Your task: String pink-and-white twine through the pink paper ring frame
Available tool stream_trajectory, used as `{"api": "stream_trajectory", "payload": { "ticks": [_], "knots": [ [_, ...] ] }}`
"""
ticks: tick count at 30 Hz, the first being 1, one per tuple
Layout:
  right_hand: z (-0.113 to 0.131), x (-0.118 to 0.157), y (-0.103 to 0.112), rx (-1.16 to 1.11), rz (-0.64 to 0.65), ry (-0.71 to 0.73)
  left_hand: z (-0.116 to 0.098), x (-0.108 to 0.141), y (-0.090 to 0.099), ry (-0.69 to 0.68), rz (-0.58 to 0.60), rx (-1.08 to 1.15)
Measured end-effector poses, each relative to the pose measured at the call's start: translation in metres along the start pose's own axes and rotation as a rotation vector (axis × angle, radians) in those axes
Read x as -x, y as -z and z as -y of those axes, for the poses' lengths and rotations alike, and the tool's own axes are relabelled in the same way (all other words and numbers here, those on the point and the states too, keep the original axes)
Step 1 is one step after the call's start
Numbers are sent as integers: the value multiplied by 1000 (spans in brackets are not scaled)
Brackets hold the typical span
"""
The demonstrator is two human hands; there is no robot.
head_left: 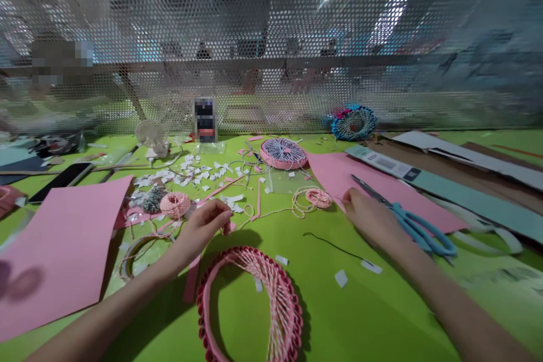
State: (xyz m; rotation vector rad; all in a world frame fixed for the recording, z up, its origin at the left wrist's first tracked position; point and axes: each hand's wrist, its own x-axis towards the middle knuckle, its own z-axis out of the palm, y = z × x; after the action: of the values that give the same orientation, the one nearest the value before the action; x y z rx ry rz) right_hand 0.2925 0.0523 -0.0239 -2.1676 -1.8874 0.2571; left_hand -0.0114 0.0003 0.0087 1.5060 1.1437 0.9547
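Between the forearms, ring: a pink paper ring [285, 300] edged with small loops lies on the green tabletop [373, 317], cut by the bottom of the view; twine crosses its right side. A resting wrist could crush the loops and slacken those strands.
Loose dark strand: the strand [328, 241] beside paper scraps could catch in the twine if swept along.
Left hand: half curled [206, 220], thumb near the fingers; I cannot tell if it has hold of anything.
Right hand: fingers bent down [365, 212] at a pink sheet's [382, 184] edge; any grip is hidden.
Scissors: blue-handled, just beside the right hand [401, 214]; a sideways slip could meet the blades.
Pink twine: its coil [319, 198] lies in loose loops, so a quick tug could knot it.
String-wound disc: farther back [284, 154], near clippings that could cling to its threads.
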Motion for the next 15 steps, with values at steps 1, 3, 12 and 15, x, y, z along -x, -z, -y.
{"api": "stream_trajectory", "payload": {
  "ticks": [1,3,12,15],
  "knots": [
    [-5,0,5,-40,-4,-25,0,0,0,-2,10,11],
    [-11,1,14,-155,-3,-42,0,1,0,-3,31,26],
    [43,26,22,-1014,215,89,0,4,0,-28,13,40],
    [75,34,22,-1176,338,109,-3,6,1,-26,-5,50]
  ]
}}
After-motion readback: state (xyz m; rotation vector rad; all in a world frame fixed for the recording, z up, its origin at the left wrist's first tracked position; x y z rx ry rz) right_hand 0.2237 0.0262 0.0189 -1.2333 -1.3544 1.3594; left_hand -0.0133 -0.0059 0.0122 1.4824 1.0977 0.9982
